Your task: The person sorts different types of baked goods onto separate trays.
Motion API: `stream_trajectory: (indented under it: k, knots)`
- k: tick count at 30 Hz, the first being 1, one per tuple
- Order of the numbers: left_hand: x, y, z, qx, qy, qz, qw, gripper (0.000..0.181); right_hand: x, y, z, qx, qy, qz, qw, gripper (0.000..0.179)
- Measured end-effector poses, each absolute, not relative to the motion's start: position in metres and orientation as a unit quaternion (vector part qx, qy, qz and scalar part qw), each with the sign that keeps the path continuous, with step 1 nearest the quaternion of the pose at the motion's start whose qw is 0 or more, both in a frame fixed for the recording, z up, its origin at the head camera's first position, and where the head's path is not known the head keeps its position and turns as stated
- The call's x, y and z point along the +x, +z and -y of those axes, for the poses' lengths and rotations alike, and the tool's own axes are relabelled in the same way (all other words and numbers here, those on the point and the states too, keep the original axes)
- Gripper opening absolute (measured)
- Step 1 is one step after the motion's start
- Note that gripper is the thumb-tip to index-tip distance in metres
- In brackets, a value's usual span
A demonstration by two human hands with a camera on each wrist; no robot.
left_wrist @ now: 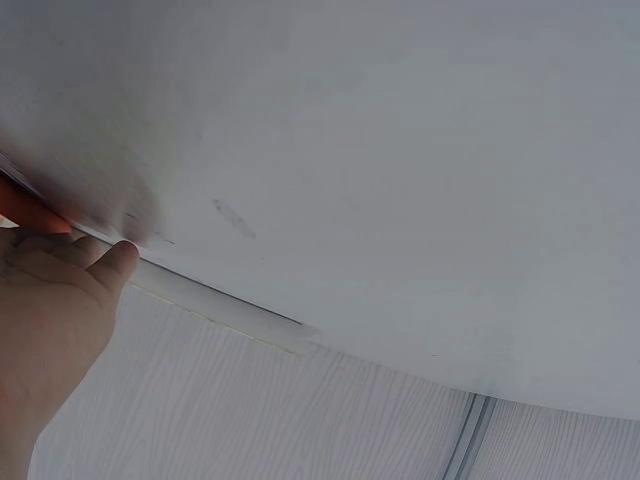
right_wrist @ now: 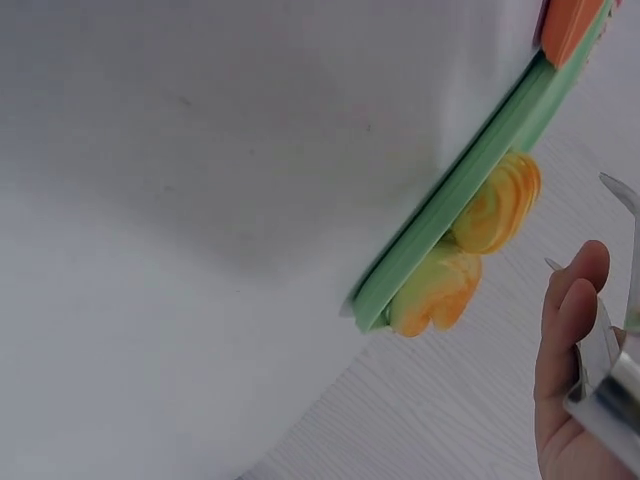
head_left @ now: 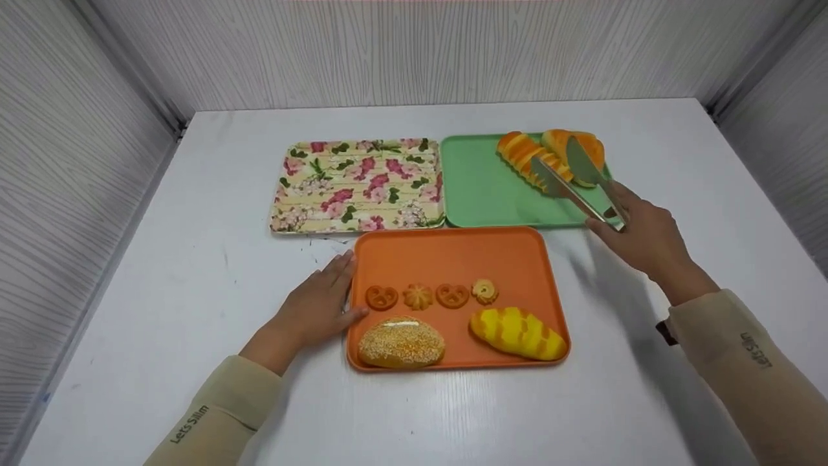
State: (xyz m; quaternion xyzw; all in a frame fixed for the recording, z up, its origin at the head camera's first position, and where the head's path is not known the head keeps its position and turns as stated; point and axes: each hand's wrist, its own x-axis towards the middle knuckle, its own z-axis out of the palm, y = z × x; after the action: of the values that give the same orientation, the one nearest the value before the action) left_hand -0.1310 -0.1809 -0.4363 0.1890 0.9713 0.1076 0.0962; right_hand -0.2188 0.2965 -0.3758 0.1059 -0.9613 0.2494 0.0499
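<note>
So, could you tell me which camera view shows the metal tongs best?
The head view: the tongs show whole, gripped by the right hand, tips open over the striped buns on the green tray. The right wrist view catches only part of them; the left wrist view shows none.

Staged tabletop booth, not a real kitchen.
I'm looking at a white table boxed in on three sides by pale wood-grain panels, no room visible behind. Three trays, floral, green, orange, carry glossy toy-like breads and cookies. Reads as a data-collection setup.
</note>
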Motion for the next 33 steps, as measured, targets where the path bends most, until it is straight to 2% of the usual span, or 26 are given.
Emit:
stream_trajectory:
  k: [8,22,33]
  knots:
    - [-0.129,-0.435,0.182,0.188,0.108,-0.972,0.090,0.086,-0.202,-0.374,-0.286,0.154,0.273,0.948,0.054,0.070]
    - [-0.128,-0.434,0.183,0.190,0.110,-0.971,0.091,0.085,-0.166,-0.375,-0.296,0.186,0.310,0.932,-0.032,0.065]
    - [-0.130,-0.435,0.181,0.186,0.116,-0.971,0.096,0.086,-0.142,-0.379,-0.303,0.225,0.319,0.918,-0.067,0.063]
